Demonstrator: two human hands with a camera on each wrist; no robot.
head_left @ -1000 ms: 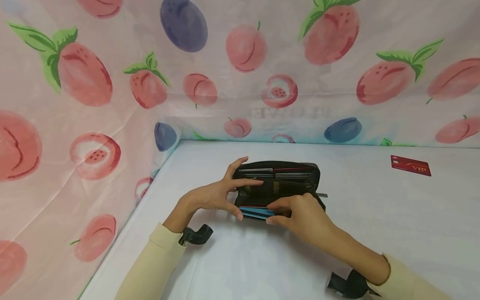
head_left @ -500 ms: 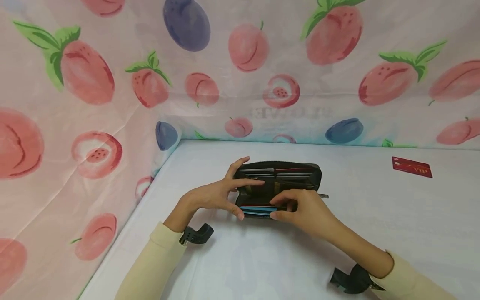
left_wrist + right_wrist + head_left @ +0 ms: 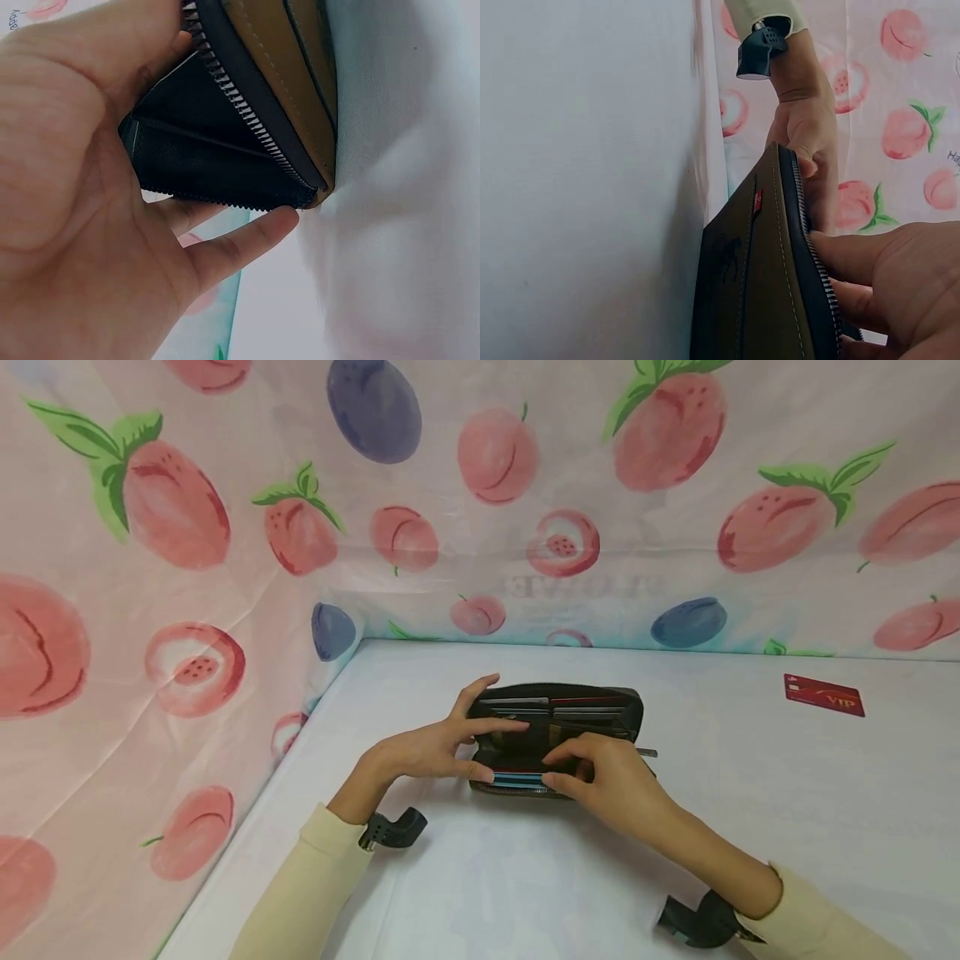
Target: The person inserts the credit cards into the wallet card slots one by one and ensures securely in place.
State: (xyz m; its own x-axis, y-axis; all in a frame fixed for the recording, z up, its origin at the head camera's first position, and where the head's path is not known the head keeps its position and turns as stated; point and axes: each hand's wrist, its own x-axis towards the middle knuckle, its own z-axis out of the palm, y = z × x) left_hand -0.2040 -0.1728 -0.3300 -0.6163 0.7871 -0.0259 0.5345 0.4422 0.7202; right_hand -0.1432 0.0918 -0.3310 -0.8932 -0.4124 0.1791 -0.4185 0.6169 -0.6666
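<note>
A dark zip-around wallet [image 3: 528,745] stands unzipped and spread in the head view, with cards in both halves. My left hand [image 3: 423,750] holds its left end, thumb at the near edge and index finger stretched across the inside. Blue-edged cards [image 3: 517,779] sit in the near half between my two thumbs. My right hand [image 3: 618,781] grips that near half, thumb at the zip edge and curled fingers inside. In the right wrist view, the wallet's brown outer face [image 3: 757,285] shows a small red tag [image 3: 758,201].
A red VIP card [image 3: 823,694] lies apart on the white table [image 3: 750,777] at the right. Fruit-printed sheeting [image 3: 480,552] rises behind the table and along its left side. Dark cameras [image 3: 397,828] are strapped at both wrists.
The blue card, which stuck up tilted a second ago, now sits lower in the near half. My right hand has shifted slightly, and my left thumb has moved right onto the cards' edge.
</note>
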